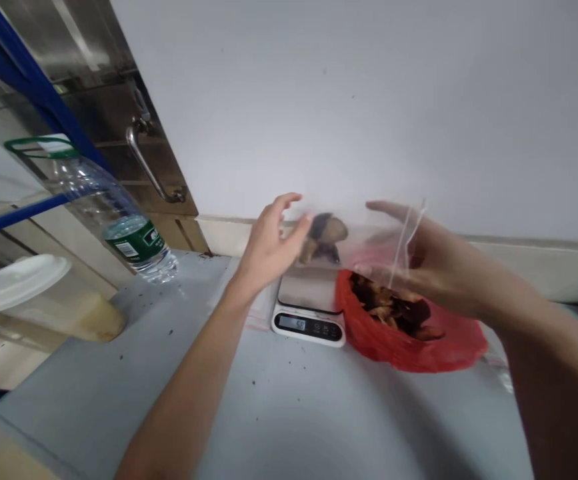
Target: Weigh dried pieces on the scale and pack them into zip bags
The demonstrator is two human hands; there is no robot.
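A clear zip bag [369,243] with several dark brown and tan dried pieces [326,237] in its left end hangs above a white digital scale [310,327]. My right hand [431,260] holds the bag at its zip end, thumb and forefinger spread along it. My left hand [271,243] is at the bag's other end, thumb and fingers apart, the thumb tip close to or touching the plastic. Below my right hand lies an open red plastic bag [369,337] of dark dried pieces [393,307]. The scale's display is lit, its digits blurred.
Flat clear plastic bags [256,317] lie left of the scale. A large water bottle [133,230] and a lidded plastic jug [79,307] stand at the left of the grey table [289,420]. Behind is a white wall [359,113], with a metal door handle [151,167] at left.
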